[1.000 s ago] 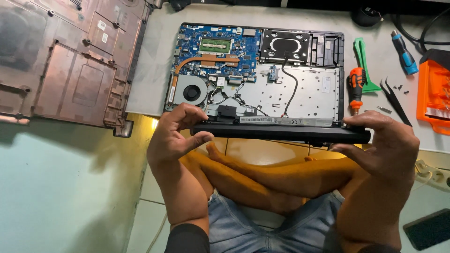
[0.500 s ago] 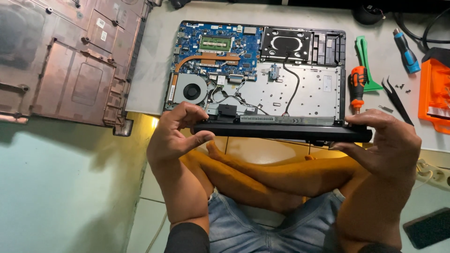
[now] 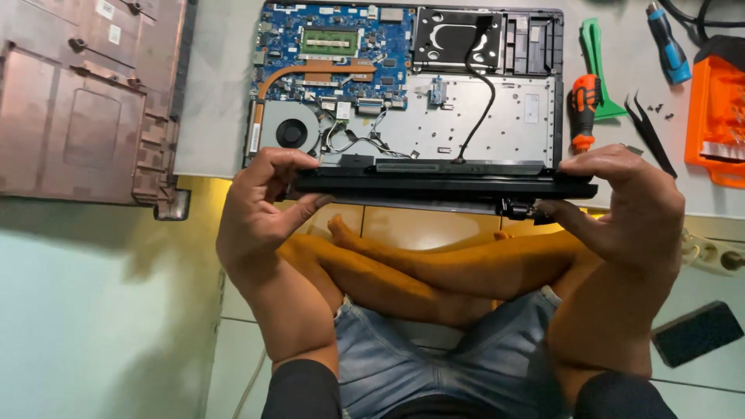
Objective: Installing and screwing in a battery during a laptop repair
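An opened laptop lies on a grey mat, its blue circuit board, copper heat pipe and round fan exposed. Along its near edge runs a long black bar, the laptop's hinged screen edge. My left hand grips the left end of that black bar, thumb underneath and fingers over the top. My right hand holds the right end near a small hinge piece. My crossed legs show beneath.
A brown laptop bottom cover lies at the left. Right of the laptop are an orange-handled screwdriver, a green pry tool, black tweezers, a blue screwdriver and an orange tool case. A black pad lies on the floor.
Both hands keep their grip on the black bar; it has shifted only slightly. Nothing else has moved.
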